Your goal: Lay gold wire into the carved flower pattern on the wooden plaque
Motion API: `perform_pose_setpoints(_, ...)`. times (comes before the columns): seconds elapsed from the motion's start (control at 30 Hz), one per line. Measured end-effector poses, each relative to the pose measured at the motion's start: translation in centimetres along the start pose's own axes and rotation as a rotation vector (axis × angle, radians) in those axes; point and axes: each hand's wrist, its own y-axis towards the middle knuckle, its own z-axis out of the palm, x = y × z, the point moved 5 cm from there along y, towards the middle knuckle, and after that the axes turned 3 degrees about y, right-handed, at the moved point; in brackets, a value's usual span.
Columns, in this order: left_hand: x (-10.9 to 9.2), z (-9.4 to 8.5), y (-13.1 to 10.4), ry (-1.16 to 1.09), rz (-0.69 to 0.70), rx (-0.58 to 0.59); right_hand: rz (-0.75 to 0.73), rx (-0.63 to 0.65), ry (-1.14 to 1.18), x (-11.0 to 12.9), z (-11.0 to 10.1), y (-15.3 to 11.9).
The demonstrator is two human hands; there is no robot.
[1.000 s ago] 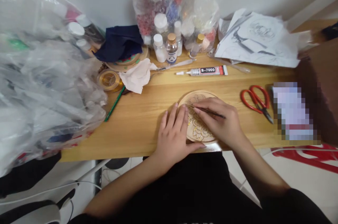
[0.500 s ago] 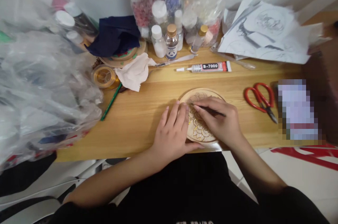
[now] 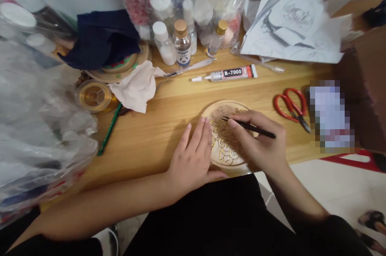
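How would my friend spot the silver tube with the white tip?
Find the yellow-brown wooden table, then the round pale wooden board with gold outlines. Just beyond it, the silver tube lies flat; only it has a black "B-7000" label.

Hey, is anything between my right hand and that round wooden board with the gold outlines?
Only the thin black tool that your right hand holds over the round wooden board. Nothing else visible is in between; your left hand lies at the board's left edge.
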Motion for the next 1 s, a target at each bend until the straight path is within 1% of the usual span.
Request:
perform_pose_setpoints(0.13,0.3,0.1,-0.1,-0.078,-0.015,0.016,0.013,0.009,-0.014,0.1,0.1,-0.2)
perform_pose_setpoints(0.27,0.5,0.1,-0.1,-0.124,-0.014,-0.006,0.006,0.052,-0.035,0.0,0.6,-0.5)
perform_pose_setpoints(0.4,0.5,0.3,-0.1,-0.128,-0.014,-0.012,-0.008,0.088,-0.058,0.2,1.1,-0.6)
perform_pose_setpoints(0.53,0.5,0.3,-0.1,-0.131,-0.015,-0.002,-0.008,0.094,-0.090,0.2,1.5,-0.5)
perform_pose_setpoints(0.8,0.5,0.3,0.0,-0.112,-0.019,0.020,0.004,0.097,-0.077,0.3,2.0,-0.5)
perform_pose_setpoints(1.0,0.4,0.3,0.0,-0.101,-0.007,0.014,-0.063,0.132,-0.099,0.6,2.2,-0.4)
